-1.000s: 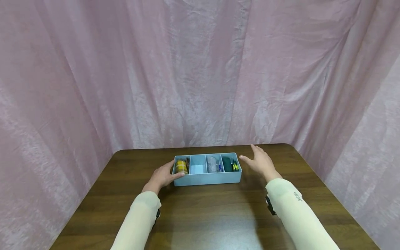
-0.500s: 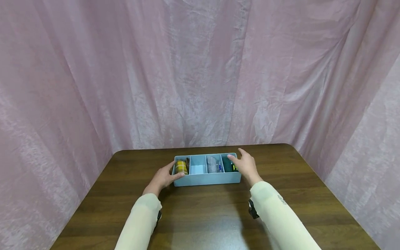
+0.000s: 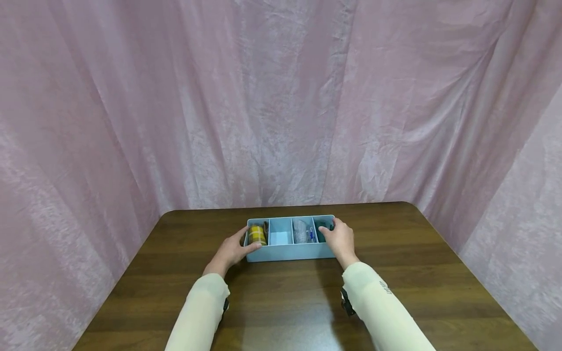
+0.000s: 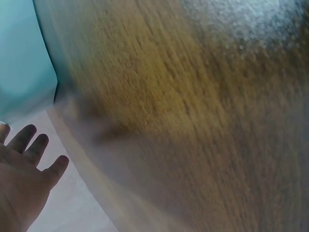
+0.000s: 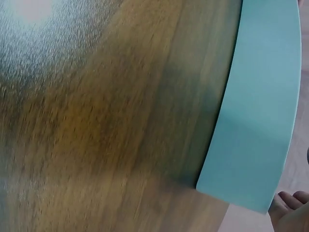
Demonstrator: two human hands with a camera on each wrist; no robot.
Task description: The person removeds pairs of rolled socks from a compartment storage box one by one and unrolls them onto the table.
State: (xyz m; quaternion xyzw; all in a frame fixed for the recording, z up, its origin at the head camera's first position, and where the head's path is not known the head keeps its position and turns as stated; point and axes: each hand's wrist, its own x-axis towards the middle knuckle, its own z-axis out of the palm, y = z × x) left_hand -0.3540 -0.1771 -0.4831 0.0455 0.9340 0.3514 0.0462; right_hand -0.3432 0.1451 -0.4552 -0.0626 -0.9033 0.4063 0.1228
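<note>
Pale-blue oblong plastic four-compartment box (image 3: 291, 252), left hand (image 3: 230, 250) spread at its left end, right hand (image 3: 340, 240) now over the right, apart a second ago, unclear whether pinching

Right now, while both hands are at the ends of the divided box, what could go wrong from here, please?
The right hand partly hides the dark green item, so it might catch or drag it by accident.

The light blue box is open on top; if one end were lifted, the yellow checked item might slide or spill.

The left hand looks spread, not wrapped round the box, so its hold may be weak.
</note>
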